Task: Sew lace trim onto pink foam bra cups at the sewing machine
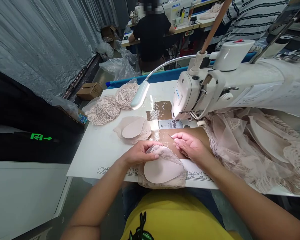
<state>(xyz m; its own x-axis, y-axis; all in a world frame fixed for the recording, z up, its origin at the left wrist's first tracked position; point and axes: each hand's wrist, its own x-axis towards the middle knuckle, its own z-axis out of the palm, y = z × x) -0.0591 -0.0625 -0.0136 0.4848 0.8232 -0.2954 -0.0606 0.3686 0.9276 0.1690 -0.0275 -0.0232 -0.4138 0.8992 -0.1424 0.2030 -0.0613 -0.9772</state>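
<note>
A pale pink lace bra cup [163, 170] with a smooth foam pad lies at the table's front edge, over the printed ruler. My left hand [142, 153] pinches its upper edge between thumb and fingers. To the right, just above the cup, my right hand [188, 145] is closed, with a small thin pointed tip showing past the fingertips; its kind is too small to tell. Beyond my hands stands the white sewing machine [190, 90], its needle area behind my right hand. Another cup piece with a pad [133, 129] rests beyond my left hand.
Two joined lace cups [105, 110] lie at the table's far left. A heap of lace pieces [255, 146] fills the right side under the machine arm. A lamp [140, 95] on a bendy neck hangs over the table [90, 156]. A person in black [152, 36] sits ahead.
</note>
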